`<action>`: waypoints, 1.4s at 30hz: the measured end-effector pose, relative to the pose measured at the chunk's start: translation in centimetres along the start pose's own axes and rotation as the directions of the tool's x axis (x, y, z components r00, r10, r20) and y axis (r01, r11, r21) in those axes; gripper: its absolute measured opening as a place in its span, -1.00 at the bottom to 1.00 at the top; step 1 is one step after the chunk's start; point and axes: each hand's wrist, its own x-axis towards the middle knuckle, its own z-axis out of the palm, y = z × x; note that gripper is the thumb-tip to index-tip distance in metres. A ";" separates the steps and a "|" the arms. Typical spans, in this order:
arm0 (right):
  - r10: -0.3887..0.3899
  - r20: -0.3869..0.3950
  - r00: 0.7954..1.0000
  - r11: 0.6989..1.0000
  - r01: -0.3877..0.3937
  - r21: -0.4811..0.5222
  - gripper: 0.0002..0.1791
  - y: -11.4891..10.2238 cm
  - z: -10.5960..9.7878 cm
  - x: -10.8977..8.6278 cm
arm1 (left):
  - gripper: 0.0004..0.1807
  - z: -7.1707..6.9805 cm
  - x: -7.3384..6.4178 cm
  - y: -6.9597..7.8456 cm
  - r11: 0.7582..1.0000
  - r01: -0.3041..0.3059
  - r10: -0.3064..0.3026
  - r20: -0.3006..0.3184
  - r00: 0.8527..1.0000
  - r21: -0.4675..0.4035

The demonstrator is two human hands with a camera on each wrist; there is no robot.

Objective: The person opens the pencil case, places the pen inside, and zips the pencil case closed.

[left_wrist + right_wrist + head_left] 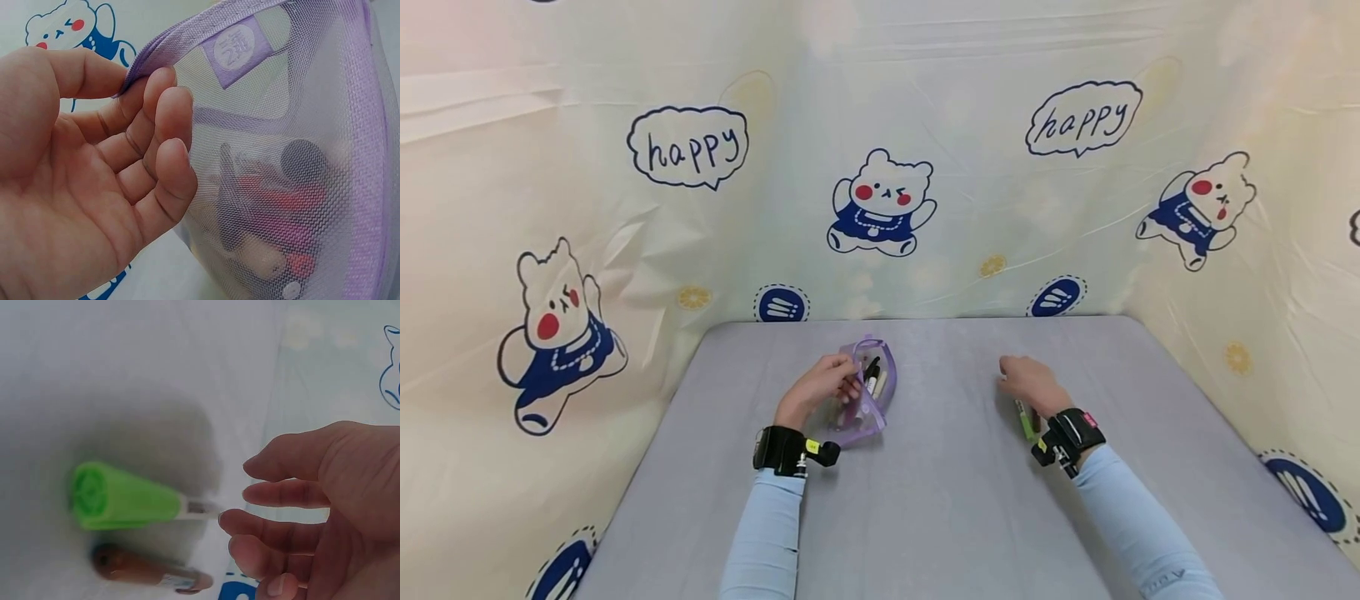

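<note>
A purple mesh pencil pouch [891, 379] stands with its mouth open on the left part of the table. My left hand [818, 387] pinches its rim between thumb and forefinger, the other fingers loosely bent beside the mesh. Through the mesh [262, 131] show several pens and coloured items, and black and white pens [872, 375] lie in its mouth. On the right, my right hand [1033, 385] hovers over the table, fingers loosely bent with nothing between them. Below it lie a green-capped marker [134, 497] and a brown pen-like item [147, 569], side by side.
A grey table [947, 500] spreads under both hands, with rounded far corners. A pale printed cloth [970, 200] with cartoon bears hangs behind it and along both sides. Each wrist carries a black strapped camera [782, 450].
</note>
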 end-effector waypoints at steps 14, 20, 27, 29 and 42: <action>0.052 0.058 0.997 0.998 -0.053 0.026 -0.94 1.1 1.6 0.3 | -0.73 -0.3 0.1 -0.2 1.000 -0.002 0.002 -0.012 1.000 0.004; 0.050 0.049 0.998 0.997 -0.053 0.047 -0.94 1.4 1.8 0.2 | -0.73 -0.2 -0.1 0.0 1.000 -0.003 0.003 -0.003 1.000 0.008; 0.038 0.048 0.998 0.989 -0.045 0.144 -0.76 1.7 1.3 0.6 | -0.72 -0.2 -0.1 0.1 1.000 -0.010 0.010 -0.001 1.000 0.005; 0.035 0.055 0.998 0.982 -0.045 0.185 -0.71 1.9 1.2 0.8 | -0.72 -0.2 -0.1 0.1 1.000 -0.010 0.010 -0.002 1.000 0.009; 0.006 0.014 1.000 0.952 -0.011 0.306 -0.66 0.9 0.8 1.4 | -0.71 0.0 -0.3 0.0 1.000 0.003 -0.003 -0.010 1.000 0.014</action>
